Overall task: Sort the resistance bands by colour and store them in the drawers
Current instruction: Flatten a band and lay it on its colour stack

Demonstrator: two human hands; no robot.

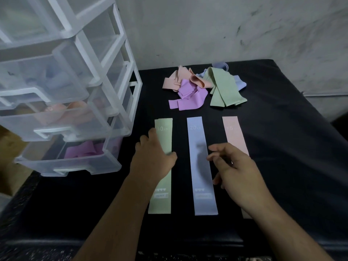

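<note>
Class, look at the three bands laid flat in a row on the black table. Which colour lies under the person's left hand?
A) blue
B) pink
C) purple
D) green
D: the left hand rests on the green band, while the blue band and the pink band lie further right.

A black counter point(282, 129) was seen. Three flat bands were coloured green point(162, 202), blue point(201, 166) and pink point(234, 136); the drawers point(56, 113) were clear, white-framed.

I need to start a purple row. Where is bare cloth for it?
Free: right of the pink band to the table's right edge, and left of the green band, below the drawers. Crowded: the pile behind.
</note>
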